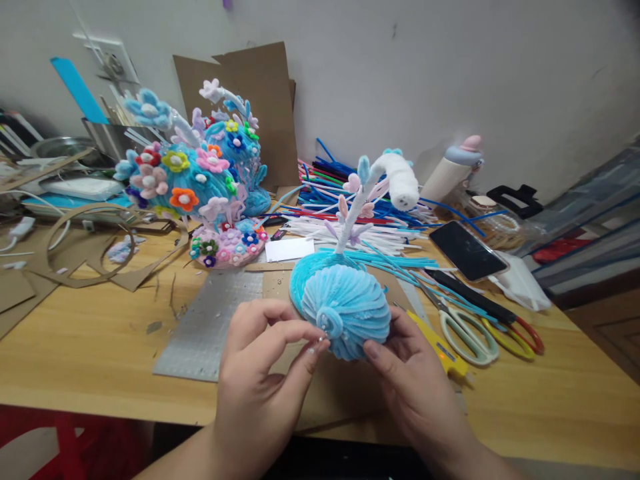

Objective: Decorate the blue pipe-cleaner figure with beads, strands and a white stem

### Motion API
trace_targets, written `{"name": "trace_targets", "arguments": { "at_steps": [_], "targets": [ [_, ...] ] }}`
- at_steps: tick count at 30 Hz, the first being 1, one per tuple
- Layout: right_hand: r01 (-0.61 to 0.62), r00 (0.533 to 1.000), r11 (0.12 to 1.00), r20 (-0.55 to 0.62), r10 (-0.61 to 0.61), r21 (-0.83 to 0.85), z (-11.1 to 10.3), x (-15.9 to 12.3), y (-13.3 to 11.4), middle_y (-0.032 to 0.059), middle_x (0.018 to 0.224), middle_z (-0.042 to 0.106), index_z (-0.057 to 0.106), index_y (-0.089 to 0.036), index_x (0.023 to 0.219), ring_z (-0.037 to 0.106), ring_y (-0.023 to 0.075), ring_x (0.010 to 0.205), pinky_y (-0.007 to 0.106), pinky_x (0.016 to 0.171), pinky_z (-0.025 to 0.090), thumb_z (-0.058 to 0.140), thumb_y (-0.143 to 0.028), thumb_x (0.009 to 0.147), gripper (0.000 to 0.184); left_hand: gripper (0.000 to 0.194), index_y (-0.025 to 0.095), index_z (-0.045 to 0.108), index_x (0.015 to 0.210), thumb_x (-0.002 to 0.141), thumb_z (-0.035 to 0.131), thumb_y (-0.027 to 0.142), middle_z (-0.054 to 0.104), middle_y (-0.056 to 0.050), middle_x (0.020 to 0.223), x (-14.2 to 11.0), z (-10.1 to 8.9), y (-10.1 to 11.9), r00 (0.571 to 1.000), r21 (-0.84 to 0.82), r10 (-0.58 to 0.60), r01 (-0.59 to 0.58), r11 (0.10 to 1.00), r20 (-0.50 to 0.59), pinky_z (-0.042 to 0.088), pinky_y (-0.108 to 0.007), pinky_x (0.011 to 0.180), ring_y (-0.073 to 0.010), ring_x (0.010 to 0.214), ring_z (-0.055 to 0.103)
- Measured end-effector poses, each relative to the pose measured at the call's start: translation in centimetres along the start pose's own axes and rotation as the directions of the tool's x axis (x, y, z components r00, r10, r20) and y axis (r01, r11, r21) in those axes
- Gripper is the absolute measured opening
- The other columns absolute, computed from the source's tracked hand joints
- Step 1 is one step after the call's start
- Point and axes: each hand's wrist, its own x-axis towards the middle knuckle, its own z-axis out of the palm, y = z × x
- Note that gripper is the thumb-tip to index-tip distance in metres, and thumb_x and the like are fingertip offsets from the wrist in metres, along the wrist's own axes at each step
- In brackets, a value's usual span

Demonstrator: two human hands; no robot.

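A light-blue ribbed ball of fuzzy pipe cleaners rests in my right hand, which cups its right side with the thumb in front. At the ball's spiral centre, my left hand pinches thumb and forefinger together. A tiny shiny bit shows at those fingertips, too small to name. Behind the ball is a turquoise fuzzy round base, partly hidden by it. A white wrapped stem rises from the base, bends over at the top and carries small pink and blue leaves.
Flower-covered blue pipe-cleaner pieces stand at left. Loose pipe cleaners lie behind. Scissors, a yellow glue gun, a phone and a bottle are at right. Cardboard rings lie far left.
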Motion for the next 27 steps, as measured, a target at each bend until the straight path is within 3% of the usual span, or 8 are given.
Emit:
{"name": "trace_targets", "arguments": {
  "at_steps": [27],
  "targets": [
    [0.006,1.0,1.0,-0.008,-0.006,0.007,0.26,0.21,-0.24,0.002,0.1,0.073,0.067,-0.03,0.103,0.068,0.019,0.095,0.033,0.085,0.056,0.079,-0.031,0.076,0.029,0.019,0.024,0.067,0.087,0.08,0.069,0.007,0.054,-0.001,0.087,0.2,-0.01,-0.03,1.0,0.001,0.011,-0.011,1.0,-0.008,0.043,-0.029,0.071,-0.0162,0.083,0.053]
  ]
}}
